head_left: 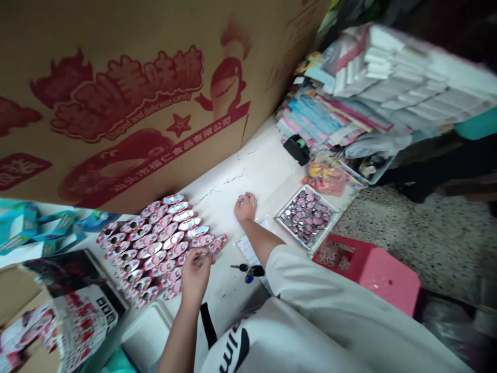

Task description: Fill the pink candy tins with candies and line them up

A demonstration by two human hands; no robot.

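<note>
Closest in, a pale shirt (295,331) with dark lettering leaned over the desk (229,181), with a white container (145,331) and an open carton (83,316) of packets off to the left. A bunch of keys (257,270) lay on the desk beside a lined sheet (248,248). The left hand (197,264) hung at the near edge of the oval packets (174,240), which stood in close rows, many with something pink showing in their mouths. Its fingers were curled in toward the thumb; whether they pinched anything, I could not tell. A little farther on, the right hand (245,207) was over bare desk, its fingers bunched together around what might have been a pinkish bit, too blurred to be sure. To its right sat a white tray (292,233) of pink and silvery pieces (308,212), near a pink stool (388,274). Behind the packets rose a big printed carton (155,93), and stacked bundles (322,119) filled the far right
</note>
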